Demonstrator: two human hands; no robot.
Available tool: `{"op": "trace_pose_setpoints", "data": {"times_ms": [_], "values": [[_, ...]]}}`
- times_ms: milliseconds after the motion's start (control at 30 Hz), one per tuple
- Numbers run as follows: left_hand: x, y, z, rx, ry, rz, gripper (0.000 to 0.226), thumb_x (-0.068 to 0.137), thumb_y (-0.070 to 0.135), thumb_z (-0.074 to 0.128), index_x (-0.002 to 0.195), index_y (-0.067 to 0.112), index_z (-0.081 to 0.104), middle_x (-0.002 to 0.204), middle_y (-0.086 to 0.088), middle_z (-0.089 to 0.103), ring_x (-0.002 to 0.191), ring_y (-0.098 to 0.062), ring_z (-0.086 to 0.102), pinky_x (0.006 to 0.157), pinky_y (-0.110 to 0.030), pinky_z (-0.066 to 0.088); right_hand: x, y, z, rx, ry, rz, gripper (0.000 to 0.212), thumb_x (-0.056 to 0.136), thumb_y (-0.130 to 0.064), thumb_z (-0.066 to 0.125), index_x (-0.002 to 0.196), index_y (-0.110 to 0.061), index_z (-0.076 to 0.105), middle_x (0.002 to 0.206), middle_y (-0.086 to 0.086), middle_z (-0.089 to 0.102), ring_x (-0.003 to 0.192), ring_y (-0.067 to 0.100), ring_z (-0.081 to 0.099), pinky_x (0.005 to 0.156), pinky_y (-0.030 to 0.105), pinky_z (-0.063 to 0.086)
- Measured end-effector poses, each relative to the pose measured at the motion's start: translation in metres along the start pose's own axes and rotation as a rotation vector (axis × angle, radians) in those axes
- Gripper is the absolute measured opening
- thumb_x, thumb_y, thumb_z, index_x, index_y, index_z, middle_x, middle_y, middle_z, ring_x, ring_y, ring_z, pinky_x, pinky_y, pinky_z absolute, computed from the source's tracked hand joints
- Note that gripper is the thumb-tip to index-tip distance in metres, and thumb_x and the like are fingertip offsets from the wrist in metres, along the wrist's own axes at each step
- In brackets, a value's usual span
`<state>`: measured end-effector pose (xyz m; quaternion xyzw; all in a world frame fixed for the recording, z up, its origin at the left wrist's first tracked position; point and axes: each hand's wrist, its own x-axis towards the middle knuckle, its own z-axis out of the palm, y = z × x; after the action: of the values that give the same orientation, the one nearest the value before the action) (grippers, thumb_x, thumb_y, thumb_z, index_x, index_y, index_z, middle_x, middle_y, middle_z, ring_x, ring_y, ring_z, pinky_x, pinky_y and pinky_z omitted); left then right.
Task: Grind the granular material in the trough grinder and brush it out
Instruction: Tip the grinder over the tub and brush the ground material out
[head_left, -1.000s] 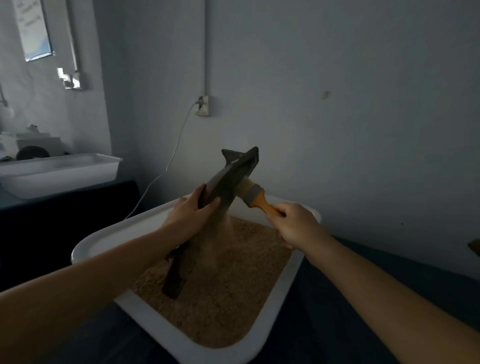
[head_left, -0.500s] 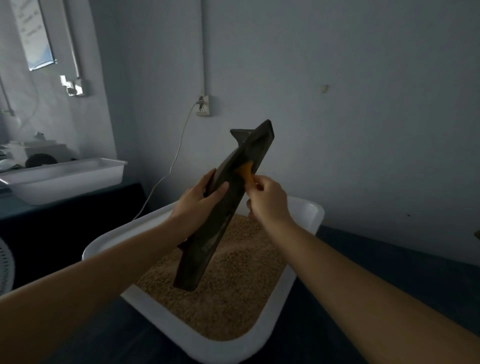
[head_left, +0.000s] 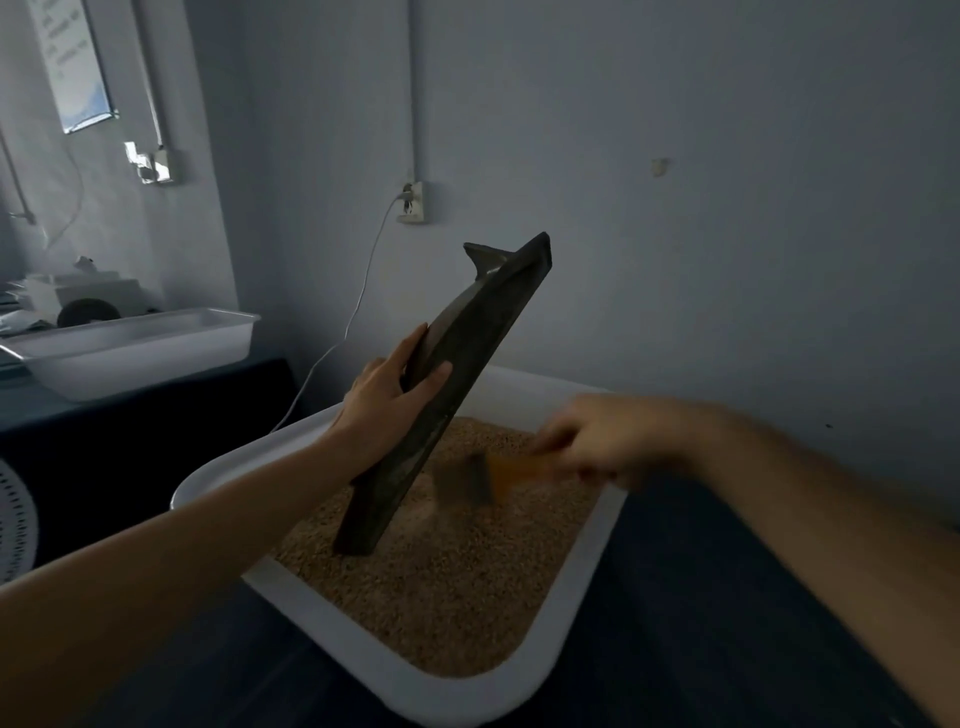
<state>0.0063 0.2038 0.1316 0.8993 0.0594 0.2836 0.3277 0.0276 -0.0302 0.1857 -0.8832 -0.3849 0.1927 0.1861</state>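
Two hands are at work over a white tray (head_left: 582, 592) of tan grain (head_left: 457, 582). The left hand (head_left: 387, 397) grips a long dark trough (head_left: 452, 384) near its middle, thumb laid across the near face and fingers wrapped round the far edge. From that grip the trough rises up and to the right to a flared, pointed end well above the tray; below the grip it slants down and to the left, and its lower end sits at or just above the grain, though contact cannot be made out.

The right hand (head_left: 608, 441) is blurred. It holds the orange handle of a brush (head_left: 483, 475), fingers curled over it, and the dark bristle end points left toward the trough's lower half. Whether the bristles touch the trough cannot be told; they hang just above the grain, right of the trough.

Outward from both grips, the tray rests on a dark tabletop (head_left: 701, 623). To the left of the left hand, a second white tray (head_left: 145, 348) stands on another dark surface. Above the trough's top end, a wall socket (head_left: 414, 202) carries a plug whose white cable (head_left: 358, 306) runs down behind the left hand.
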Motion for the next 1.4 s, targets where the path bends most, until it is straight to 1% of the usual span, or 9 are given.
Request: {"op": "trace_pose_setpoints", "data": {"times_ms": [100, 200, 367, 567, 767, 867, 1033, 1133, 1400], "values": [[-0.002, 0.0, -0.001, -0.019, 0.001, 0.019, 0.078, 0.073, 0.076, 0.033, 0.144, 0.045, 0.018, 0.124, -0.004, 0.05, 0.107, -0.022, 0.054, 0.092, -0.049, 0.049, 0.006, 0.005, -0.031, 0.366, 0.407, -0.004, 0.029, 0.095, -0.01, 0.049, 0.122, -0.014, 0.057, 0.071, -0.001, 0.051, 0.042, 0.001, 0.041, 0.034, 0.012, 0.03], [-0.003, 0.003, 0.0, -0.062, 0.014, 0.014, 0.078, 0.074, 0.077, 0.037, 0.143, 0.045, 0.02, 0.119, -0.001, 0.053, 0.1, -0.018, 0.057, 0.088, -0.044, 0.052, 0.021, 0.001, -0.033, 0.845, 0.685, -0.054, 0.032, 0.094, -0.004, 0.049, 0.124, -0.007, 0.057, 0.079, 0.004, 0.053, 0.049, 0.005, 0.041, 0.034, 0.013, 0.029], [-0.006, 0.011, 0.002, -0.298, 0.04, 0.0, 0.079, 0.072, 0.065, 0.045, 0.143, 0.034, 0.03, 0.113, 0.002, 0.058, 0.091, -0.009, 0.06, 0.078, -0.031, 0.053, 0.04, -0.022, 0.015, 0.616, 0.433, -0.049, 0.027, 0.098, -0.017, 0.046, 0.121, -0.012, 0.057, 0.077, 0.003, 0.052, 0.054, 0.009, 0.042, 0.04, 0.016, 0.033], [-0.002, 0.009, -0.004, -0.101, 0.03, 0.01, 0.078, 0.076, 0.071, 0.041, 0.144, 0.041, 0.021, 0.127, -0.005, 0.05, 0.109, -0.024, 0.055, 0.091, -0.049, 0.051, 0.014, -0.01, 0.028, 0.259, -0.043, -0.029, 0.032, 0.096, -0.011, 0.047, 0.125, -0.018, 0.059, 0.059, -0.002, 0.044, 0.043, 0.003, 0.036, 0.036, 0.012, 0.03], [-0.005, 0.01, 0.002, 0.015, 0.045, 0.054, 0.077, 0.078, 0.075, 0.037, 0.145, 0.042, 0.018, 0.114, 0.001, 0.046, 0.102, -0.017, 0.049, 0.089, -0.039, 0.045, 0.01, -0.007, 0.007, 0.595, 0.111, -0.082, 0.026, 0.094, -0.008, 0.051, 0.117, -0.013, 0.061, 0.058, -0.002, 0.046, 0.039, 0.003, 0.032, 0.032, 0.013, 0.024], [-0.006, 0.013, 0.004, 0.044, 0.052, 0.077, 0.076, 0.077, 0.072, 0.034, 0.145, 0.042, 0.018, 0.11, 0.003, 0.044, 0.097, -0.015, 0.048, 0.081, -0.033, 0.044, 0.015, -0.007, 0.024, 0.495, 0.094, -0.007, 0.033, 0.094, -0.004, 0.05, 0.125, -0.012, 0.057, 0.045, -0.007, 0.045, 0.031, 0.001, 0.034, 0.032, 0.013, 0.026], [-0.011, 0.014, 0.003, 0.11, 0.035, 0.123, 0.074, 0.08, 0.071, 0.033, 0.146, 0.041, 0.016, 0.106, 0.002, 0.045, 0.086, -0.006, 0.045, 0.072, -0.023, 0.036, -0.001, 0.01, 0.005, 0.401, 0.153, 0.083, 0.031, 0.093, -0.004, 0.05, 0.123, -0.011, 0.057, 0.057, -0.001, 0.048, 0.029, 0.0, 0.034, 0.031, 0.013, 0.026], [-0.013, 0.017, 0.003, 0.098, 0.007, 0.108, 0.077, 0.076, 0.068, 0.031, 0.146, 0.04, 0.014, 0.112, -0.001, 0.048, 0.095, -0.013, 0.05, 0.079, -0.028, 0.041, 0.001, -0.002, 0.003, 0.49, 0.214, -0.026, 0.027, 0.095, -0.01, 0.049, 0.121, -0.01, 0.058, 0.051, -0.004, 0.046, 0.029, 0.001, 0.033, 0.03, 0.012, 0.025], [-0.017, 0.016, 0.003, 0.058, -0.005, 0.105, 0.073, 0.08, 0.066, 0.033, 0.146, 0.04, 0.017, 0.12, -0.005, 0.051, 0.103, -0.018, 0.053, 0.092, -0.041, 0.047, -0.007, 0.011, 0.0, 0.51, 0.325, 0.1, 0.033, 0.093, -0.003, 0.05, 0.125, -0.008, 0.054, 0.066, 0.005, 0.05, 0.031, 0.001, 0.034, 0.03, 0.013, 0.025]]}}
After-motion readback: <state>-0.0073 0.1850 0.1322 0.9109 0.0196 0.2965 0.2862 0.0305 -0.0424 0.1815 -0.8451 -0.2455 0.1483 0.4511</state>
